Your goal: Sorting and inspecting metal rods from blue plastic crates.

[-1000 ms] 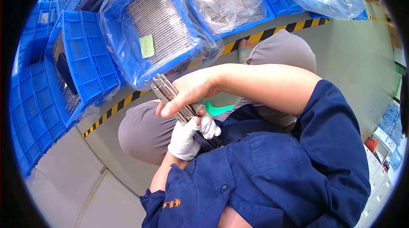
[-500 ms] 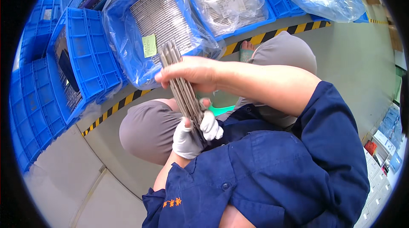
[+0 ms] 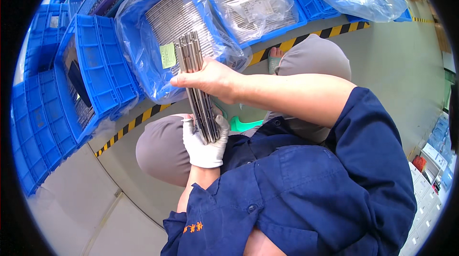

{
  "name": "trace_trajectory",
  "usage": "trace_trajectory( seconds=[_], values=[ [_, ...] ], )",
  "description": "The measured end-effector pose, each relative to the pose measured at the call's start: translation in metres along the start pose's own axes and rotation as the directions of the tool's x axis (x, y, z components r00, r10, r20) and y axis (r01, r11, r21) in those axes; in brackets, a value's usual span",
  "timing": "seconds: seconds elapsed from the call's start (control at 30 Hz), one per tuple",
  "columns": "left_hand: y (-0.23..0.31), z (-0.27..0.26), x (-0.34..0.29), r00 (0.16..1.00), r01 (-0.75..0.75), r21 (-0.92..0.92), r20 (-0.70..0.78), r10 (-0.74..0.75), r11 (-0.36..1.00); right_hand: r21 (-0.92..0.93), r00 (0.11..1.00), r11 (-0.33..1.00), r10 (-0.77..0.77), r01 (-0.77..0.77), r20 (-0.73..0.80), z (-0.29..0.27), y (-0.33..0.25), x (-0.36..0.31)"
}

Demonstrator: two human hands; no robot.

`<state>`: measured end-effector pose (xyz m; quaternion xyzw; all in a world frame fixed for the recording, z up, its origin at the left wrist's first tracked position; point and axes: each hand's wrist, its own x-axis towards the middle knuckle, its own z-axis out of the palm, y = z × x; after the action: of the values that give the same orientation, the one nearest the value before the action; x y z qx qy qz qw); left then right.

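A bundle of several shiny metal rods stands tilted in front of me, held between both hands. My left hand, in a white glove with bare fingertips, is closed around the lower ends. Ungloved, my right hand grips the bundle higher up, its thumb lying across the rods. Beyond the upper ends is a blue crate lined with clear plastic. Rows of similar metal rods lie in it, with a pale green paper slip near its front side.
More blue crates stand around: a plastic-covered one to the right and a tall stacked one on the left. Yellow-black tape marks the floor. My knees flank the bundle, and something green shows below me.
The bundle has become more upright and its lower ends have risen. My left hand's fingers have shifted from the sides to cup the bottom. The right hand has moved slightly left.
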<state>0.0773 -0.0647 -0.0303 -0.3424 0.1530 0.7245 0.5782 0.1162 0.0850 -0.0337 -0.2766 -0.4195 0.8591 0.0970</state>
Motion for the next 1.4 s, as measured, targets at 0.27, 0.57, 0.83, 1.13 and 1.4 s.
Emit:
trace_trajectory(
  seconds=[0.27,0.57,0.83,1.13,1.4],
  values=[
    [-0.010,0.027,-0.015,0.919,0.214,0.588,0.149,-0.364,0.780,0.012,0.939,0.965,0.253,-0.263,0.234,0.000,-0.024,-0.004],
    [-0.013,0.031,-0.012,0.868,0.204,0.699,0.194,-0.457,0.685,0.100,0.897,0.976,0.135,-0.194,0.420,0.006,-0.021,-0.002],
    [-0.026,0.042,-0.019,0.739,0.352,0.486,0.380,-0.556,0.800,0.246,0.830,0.935,0.083,-0.257,0.552,0.009,-0.032,-0.004],
    [-0.007,0.074,-0.007,0.975,0.036,0.829,0.093,-0.200,0.558,-0.227,0.981,0.973,0.086,-0.044,0.177,0.000,-0.051,0.005],
    [0.031,0.093,0.014,0.978,-0.203,0.935,0.177,0.113,0.291,-0.621,0.952,0.749,-0.307,0.232,-0.014,-0.011,-0.073,0.006]
  ],
)
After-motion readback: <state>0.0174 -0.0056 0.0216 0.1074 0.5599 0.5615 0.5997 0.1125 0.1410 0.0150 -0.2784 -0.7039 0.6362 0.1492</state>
